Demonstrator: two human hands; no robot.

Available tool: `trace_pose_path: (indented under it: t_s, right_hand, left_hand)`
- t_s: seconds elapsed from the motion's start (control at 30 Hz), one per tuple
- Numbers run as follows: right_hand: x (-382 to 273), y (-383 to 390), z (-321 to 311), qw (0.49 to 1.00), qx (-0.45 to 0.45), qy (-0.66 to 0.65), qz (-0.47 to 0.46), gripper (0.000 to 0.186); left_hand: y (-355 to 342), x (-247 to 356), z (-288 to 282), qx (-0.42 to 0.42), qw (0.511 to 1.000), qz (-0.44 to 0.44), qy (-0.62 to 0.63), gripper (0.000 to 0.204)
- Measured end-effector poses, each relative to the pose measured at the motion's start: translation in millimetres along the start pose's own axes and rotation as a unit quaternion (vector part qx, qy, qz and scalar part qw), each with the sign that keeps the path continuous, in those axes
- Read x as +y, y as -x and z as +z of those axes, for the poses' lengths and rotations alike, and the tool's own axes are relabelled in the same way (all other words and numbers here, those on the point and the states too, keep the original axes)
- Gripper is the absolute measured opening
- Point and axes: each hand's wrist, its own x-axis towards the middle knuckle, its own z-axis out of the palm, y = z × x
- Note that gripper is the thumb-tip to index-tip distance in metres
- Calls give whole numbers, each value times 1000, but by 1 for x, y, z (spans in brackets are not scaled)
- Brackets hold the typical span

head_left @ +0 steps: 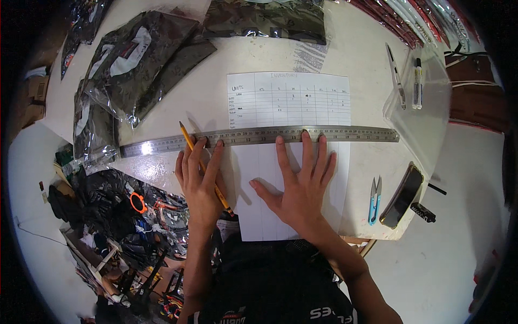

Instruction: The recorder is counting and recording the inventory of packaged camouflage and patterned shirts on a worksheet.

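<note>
A long steel ruler [259, 137] lies across a ruled white paper sheet [288, 102] with a hand-drawn table on its upper part. My left hand [200, 175] rests at the sheet's left side, fingertips on the ruler. A yellow pencil [218, 193] is tucked among its fingers, tip pointing up and left. My right hand [299, 189] is spread flat over the lower half of the paper, with several fingertips touching the ruler and the thumb out to the left. Below the ruler the paper shows only faint lines.
Thread snips [374, 201] and a dark phone [402, 195] lie at the right edge. Farther up are a pen [396, 75] and a marker [417, 83]. Bagged camouflage garments [145, 59] lie at the far left, touching the ruler's end. Red and white packets [410, 21] fill the far right.
</note>
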Motion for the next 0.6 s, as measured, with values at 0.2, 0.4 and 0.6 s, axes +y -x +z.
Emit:
trace_pose_path:
  t_s: [0.2,0.4,0.6]
  right_hand:
    - [-2,0,1,1000,-6,12,0,85]
    - [-2,-1,1,1000,-9,15,5,84]
    - [-5,-1,-1,1000,-11,15,10,84]
  left_hand:
    - [1,-3,0,4,1000,9,11,45]
    - [4,-8,1,-5,1000,14,-10,49]
    - [-25,-21,-12,194,853,-75,479,49]
